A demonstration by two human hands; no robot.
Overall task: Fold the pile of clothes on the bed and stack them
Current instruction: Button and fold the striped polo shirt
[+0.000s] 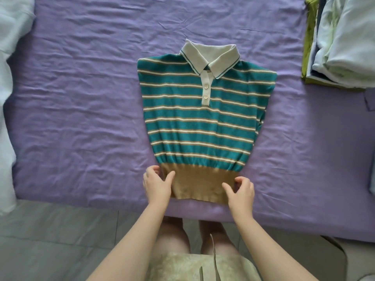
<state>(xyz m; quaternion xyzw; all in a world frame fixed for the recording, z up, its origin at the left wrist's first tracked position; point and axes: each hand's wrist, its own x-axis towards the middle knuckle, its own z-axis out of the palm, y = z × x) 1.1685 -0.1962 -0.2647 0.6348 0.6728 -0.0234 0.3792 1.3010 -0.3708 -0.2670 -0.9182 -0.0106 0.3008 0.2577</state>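
Observation:
A teal polo shirt (203,114) with white and tan stripes, a white collar and a tan hem band lies front up on the purple bed sheet (81,98), its sleeves tucked under. My left hand (157,183) pinches the hem band's left corner, thumb on top. My right hand (241,189) pinches the right corner the same way. A stack of folded clothes (341,43), white, pale green and olive, sits at the far right.
White garments (12,78) lie along the bed's left edge. The near edge of the bed runs just below the shirt hem, with grey tiled floor (50,240) and my legs beneath it.

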